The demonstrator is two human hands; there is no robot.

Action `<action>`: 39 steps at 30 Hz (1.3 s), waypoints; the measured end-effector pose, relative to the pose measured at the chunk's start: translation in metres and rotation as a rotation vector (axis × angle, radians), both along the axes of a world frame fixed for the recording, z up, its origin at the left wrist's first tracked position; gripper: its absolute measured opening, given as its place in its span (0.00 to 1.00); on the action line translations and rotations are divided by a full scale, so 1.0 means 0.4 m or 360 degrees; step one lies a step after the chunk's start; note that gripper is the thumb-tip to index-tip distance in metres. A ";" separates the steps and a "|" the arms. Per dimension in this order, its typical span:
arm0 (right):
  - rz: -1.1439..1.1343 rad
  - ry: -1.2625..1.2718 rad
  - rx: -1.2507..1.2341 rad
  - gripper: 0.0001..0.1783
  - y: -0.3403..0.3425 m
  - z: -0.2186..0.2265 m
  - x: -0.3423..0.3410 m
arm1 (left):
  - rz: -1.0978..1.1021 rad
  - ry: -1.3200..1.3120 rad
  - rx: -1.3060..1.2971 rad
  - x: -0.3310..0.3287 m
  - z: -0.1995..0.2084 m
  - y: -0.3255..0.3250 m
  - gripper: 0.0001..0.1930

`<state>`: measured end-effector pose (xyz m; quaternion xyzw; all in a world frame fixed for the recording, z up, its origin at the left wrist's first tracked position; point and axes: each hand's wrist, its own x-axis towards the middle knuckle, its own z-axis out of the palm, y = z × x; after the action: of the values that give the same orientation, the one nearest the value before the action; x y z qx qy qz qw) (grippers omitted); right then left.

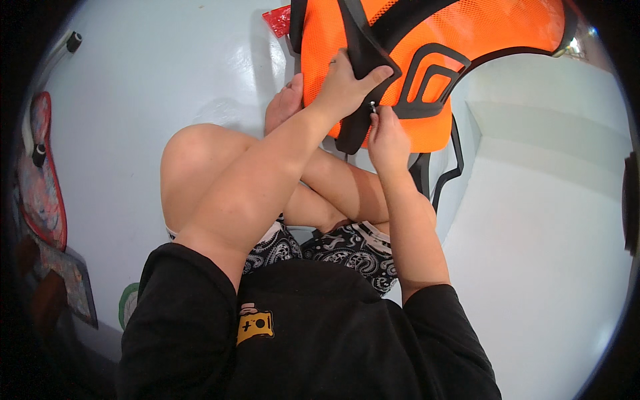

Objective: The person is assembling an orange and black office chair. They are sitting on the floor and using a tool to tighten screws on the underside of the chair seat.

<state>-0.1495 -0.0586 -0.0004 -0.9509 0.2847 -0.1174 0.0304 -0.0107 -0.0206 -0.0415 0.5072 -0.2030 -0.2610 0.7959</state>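
Note:
An orange mesh chair back (pixel 427 40) with a black plastic frame stands in front of me at the upper middle. My left hand (pixel 347 83) is closed round the black frame piece (pixel 367 50), the thumb lying across its edge. Just to the right and slightly nearer, my right hand (pixel 389 137) pinches a small metal bolt (pixel 373 107) by one end. The bolt points up beside the black frame, close below my left thumb. Whether its tip touches a hole there, I cannot tell. A black looped plastic bracket (pixel 437 80) lies against the orange part to the right.
My crossed legs (pixel 220 153) are close below the chair back. A red plastic wrapper (pixel 277 21) lies behind it. Black curved chair parts (pixel 457 153) are on its right. Along the left edge lies a red-rimmed patterned mat (pixel 47 187). A pale wall or panel stands at right.

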 end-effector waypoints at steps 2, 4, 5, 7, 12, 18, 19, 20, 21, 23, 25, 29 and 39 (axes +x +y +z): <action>-0.0071 -0.0102 0.0067 0.07 0.027 -0.008 0.009 | 0.0151 -0.0118 0.0095 -0.001 -0.004 0.003 0.43; -0.0128 -0.0130 0.0068 0.07 0.050 -0.015 0.018 | 0.0143 -0.0103 0.0085 0.004 0.004 0.019 0.43; -0.0092 -0.0191 0.0068 0.06 0.055 -0.014 0.023 | 0.0103 -0.0101 0.0108 0.008 0.015 0.028 0.43; 0.0052 -0.0080 -0.0040 0.06 0.046 0.002 0.017 | 0.0094 -0.0209 0.0303 0.015 0.043 0.055 0.46; 0.0475 0.0154 -0.0485 0.10 -0.084 0.089 -0.012 | 0.0015 -0.0261 0.0459 0.018 0.128 0.049 0.45; 0.0862 0.0318 -0.0515 0.07 -0.178 0.149 -0.021 | -0.0113 -0.0128 0.0443 -0.004 0.140 0.047 0.40; 0.0826 0.0289 -0.0272 0.05 -0.186 0.152 -0.019 | -0.0099 -0.0208 0.0524 -0.007 0.134 0.045 0.40; 0.0789 0.0248 -0.0032 0.05 -0.183 0.151 -0.022 | -0.0083 -0.0277 0.0604 -0.010 0.125 0.040 0.41; 0.0712 0.0170 0.0207 0.04 -0.184 0.152 -0.023 | -0.0055 -0.0276 0.0580 -0.012 0.117 0.036 0.41; 0.0401 0.0206 0.0635 0.06 -0.176 0.143 -0.028 | -0.0049 -0.0248 0.0509 -0.012 0.097 0.017 0.41; 0.0007 0.0227 0.1086 0.09 -0.174 0.142 -0.027 | -0.0028 -0.0223 0.0411 -0.011 0.078 0.004 0.41; -0.0465 0.0326 0.1678 0.12 -0.180 0.157 -0.007 | -0.0047 -0.0224 0.0426 -0.009 0.063 0.008 0.40; -0.0477 0.0760 0.1382 0.12 -0.172 0.267 0.084 | -0.0206 -0.0310 0.0549 0.007 0.083 0.045 0.37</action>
<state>-0.1161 -0.1273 0.1066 -0.7998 0.4392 0.2288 0.3393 -0.0078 -0.0026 -0.0082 0.6447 -0.2634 -0.2922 0.6555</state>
